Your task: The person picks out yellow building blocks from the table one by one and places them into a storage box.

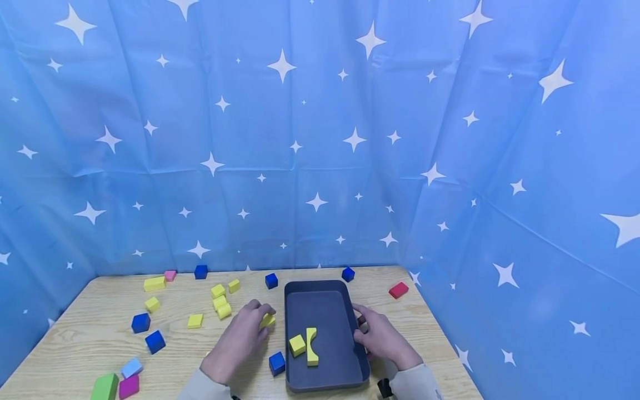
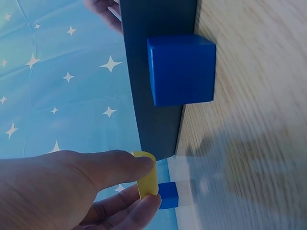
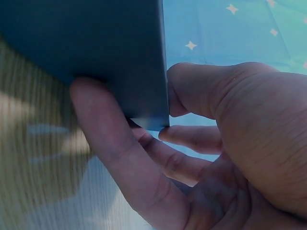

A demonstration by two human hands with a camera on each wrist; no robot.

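Left hand (image 1: 241, 334), yellow block (image 2: 149, 181) beside tray edge (image 1: 287, 311)

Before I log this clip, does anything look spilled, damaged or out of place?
Nothing looks spilled or damaged. Mildly odd: the red rectangular block sits by itself near the right edge of the tabletop, while most loose blocks lie left of the dark gray tray.

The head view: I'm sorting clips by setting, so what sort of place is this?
Probably a staged tabletop recording spot, perhaps a play area: a blue star-patterned curtain hangs close behind a wood-grain table, where coloured blocks lie scattered around a dark tray.
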